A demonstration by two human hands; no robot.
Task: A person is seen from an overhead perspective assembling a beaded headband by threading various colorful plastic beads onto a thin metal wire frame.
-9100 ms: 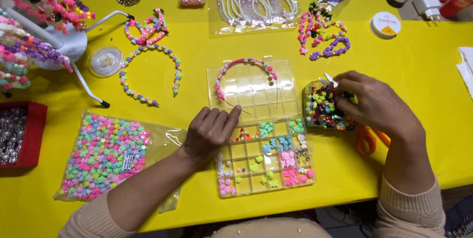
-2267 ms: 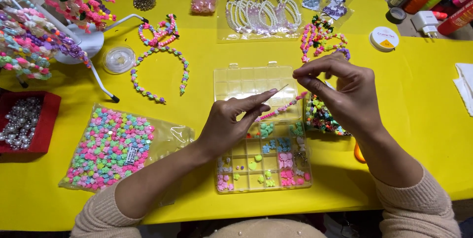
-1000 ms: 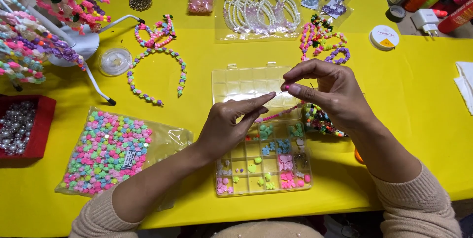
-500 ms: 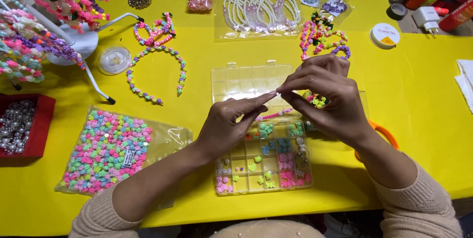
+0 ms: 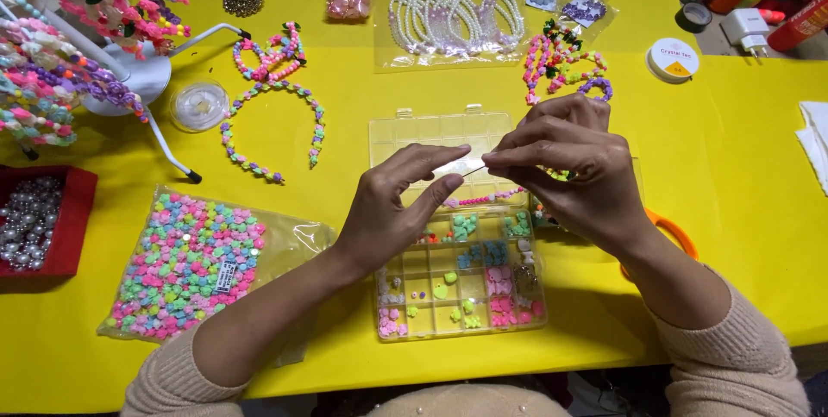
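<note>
My left hand (image 5: 398, 207) hovers over a clear compartment bead box (image 5: 461, 288) and pinches the end of a thin thread at its fingertips. My right hand (image 5: 571, 167) meets it from the right, thumb and forefinger pinched on the same thread or a tiny bead. A short string of pink beads (image 5: 487, 200) hangs below the two hands, above the box. The box's open lid (image 5: 431, 131) lies flat behind. Coloured beads fill several compartments.
A plastic bag of pastel beads (image 5: 183, 263) lies at left, a red tray of pearls (image 5: 36, 220) at far left. Beaded headbands (image 5: 274, 89), a packet of white bracelets (image 5: 448, 16), coloured bracelets (image 5: 565, 63), a thread spool (image 5: 672, 59) and orange scissors (image 5: 677, 236) surround the box.
My right hand left the small bead tub at right, rose and came to my left hand above the box. The hands now pinch together at the thread.
</note>
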